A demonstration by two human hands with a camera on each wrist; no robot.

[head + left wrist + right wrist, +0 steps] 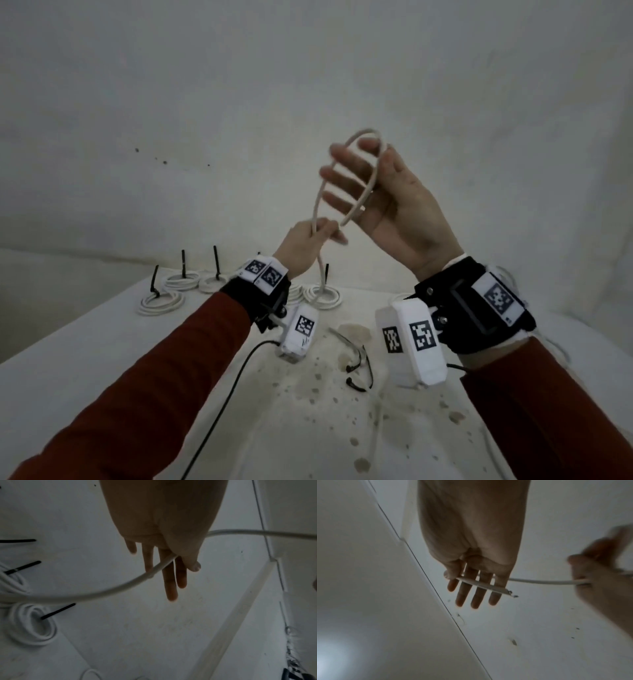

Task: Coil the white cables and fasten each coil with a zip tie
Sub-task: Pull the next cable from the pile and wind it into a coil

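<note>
Looping over the spread, straight fingers of the right hand [387, 202], the thin white round cable [373, 171] was pinched lower down by the left hand [308, 246]; unclamped, that loop could slip off and spring open.

the head camera looks forward and down from above my raised arms, taking in both hands, the table [102, 342] and the wall behind. the left wrist camera sits close under my left hand [159, 520], facing along its fingers toward the table and wall. the right wrist camera looks along my right hand [471, 534], up toward wall and ceiling. all three views share the white cable [318, 192] stretched between my hands.
</note>
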